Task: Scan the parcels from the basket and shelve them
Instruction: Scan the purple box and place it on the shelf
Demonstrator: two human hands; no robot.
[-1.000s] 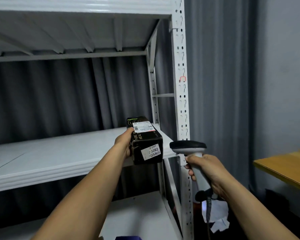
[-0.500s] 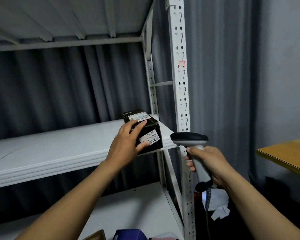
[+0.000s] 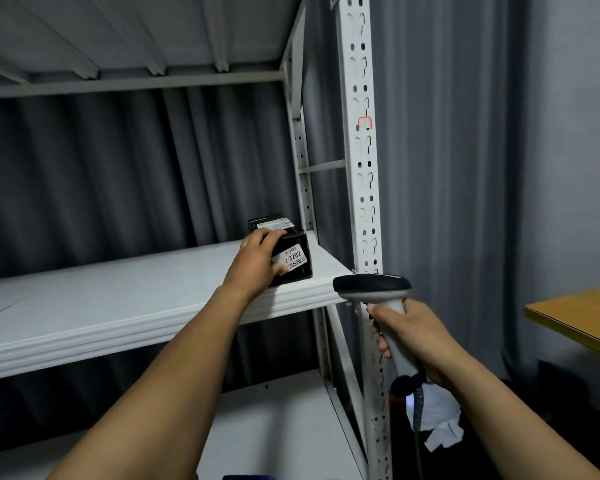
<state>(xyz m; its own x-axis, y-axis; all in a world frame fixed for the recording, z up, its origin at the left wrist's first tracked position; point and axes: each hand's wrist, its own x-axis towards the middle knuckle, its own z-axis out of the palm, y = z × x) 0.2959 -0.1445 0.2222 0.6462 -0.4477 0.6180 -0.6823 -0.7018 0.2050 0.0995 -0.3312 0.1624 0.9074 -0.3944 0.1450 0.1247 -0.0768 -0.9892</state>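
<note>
**Curtained rack, parcel on the shelf**

Against a dark grey curtain (image 3: pixel 84 185) stands a white metal rack, and its middle shelf (image 3: pixel 118 306) carries the parcel (image 3: pixel 298 261). The parcel is a small black box with a white label reading 3202, and it sits at the shelf's right front corner, near the post (image 3: pixel 361 168). The left hand (image 3: pixel 257 261) holds it, fingers together over the top edge and thumb pressed against the labelled front face. Just right of the shelf edge, the right hand (image 3: pixel 420 337) is wrapped round the grip of a scanner (image 3: pixel 371 287), whose dark head points left. A cable hangs from the grip's base. A wooden table (image 3: pixel 575 320) juts in at far right, and crumpled white paper (image 3: pixel 437 420) lies below.
</note>
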